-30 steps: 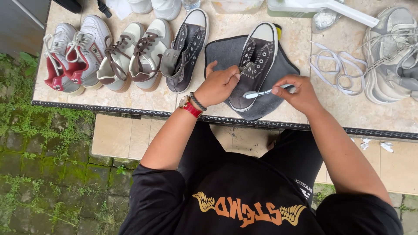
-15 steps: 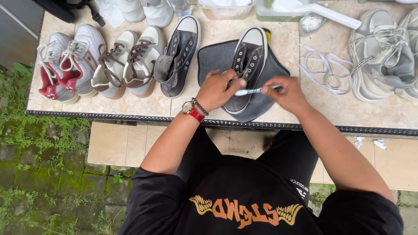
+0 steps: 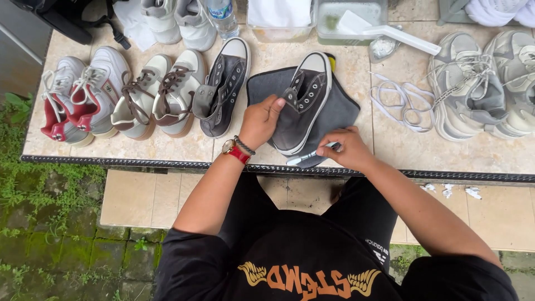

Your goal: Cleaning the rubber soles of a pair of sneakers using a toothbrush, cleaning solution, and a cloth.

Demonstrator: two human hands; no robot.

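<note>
The left hand (image 3: 261, 120) lay on the heel side of a dark grey high-top sneaker (image 3: 304, 103), its fingers curled together over the shoe's edge and the thumb raised against the canvas. The sneaker rested unlaced on a folded grey cloth (image 3: 341, 110) near the front edge of the tiled bench (image 3: 401, 153), toe pointing away from the person. The right hand (image 3: 344, 149) sat just beside the sneaker's near end, fingers pinched shut on a small brush (image 3: 312, 155) with a pale handle — its tip met the white sole rim.

Its matching sneaker (image 3: 223, 89) stood just to the left, apart from the cloth. Further left stood a pair of cream shoes with brown laces (image 3: 156, 97), then a white and red pair (image 3: 78, 97). To the right of the cloth lay loose white laces (image 3: 398, 103), and beyond them a pair of bulky grey trainers (image 3: 479, 83). At the back of the bench stood a clear tub holding a white scoop (image 3: 384, 30) and a plastic bottle (image 3: 222, 11) — the tub's contents were too unclear to tell.
</note>
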